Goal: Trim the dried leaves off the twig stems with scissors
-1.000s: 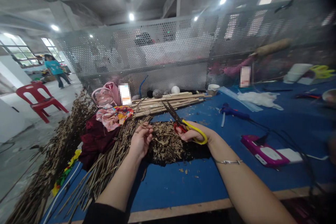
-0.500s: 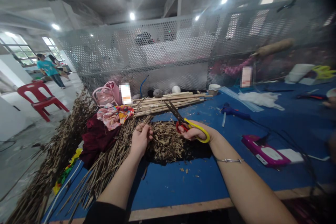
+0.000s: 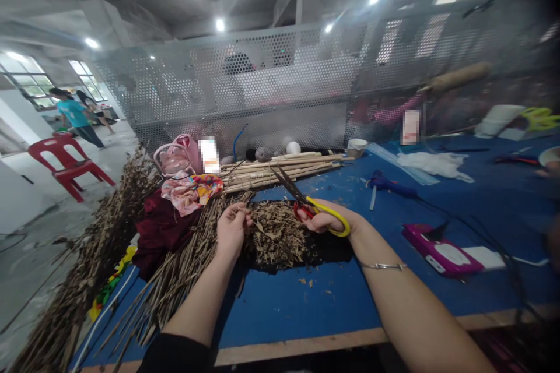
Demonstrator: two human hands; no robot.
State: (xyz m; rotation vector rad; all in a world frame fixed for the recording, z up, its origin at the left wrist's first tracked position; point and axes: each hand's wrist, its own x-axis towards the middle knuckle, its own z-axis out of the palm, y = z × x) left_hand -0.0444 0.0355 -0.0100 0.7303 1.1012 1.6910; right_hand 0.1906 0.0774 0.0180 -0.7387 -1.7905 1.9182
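left hand shifted slightly left, scissors steady

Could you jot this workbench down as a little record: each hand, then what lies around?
Left hand: fingers closed; anything pinched is too small to tell
Right hand: holding scissors with red and yellow handles
Between hands: pile of dry leaf bits on black material
Left: dry stalks, maroon cloth
Behind: wooden sticks
Right: blue glue gun, magenta device
Surface: blue tabletop

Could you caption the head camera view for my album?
Right hand holding scissors, left hand beside a heap of dry plant scraps at a blue table.
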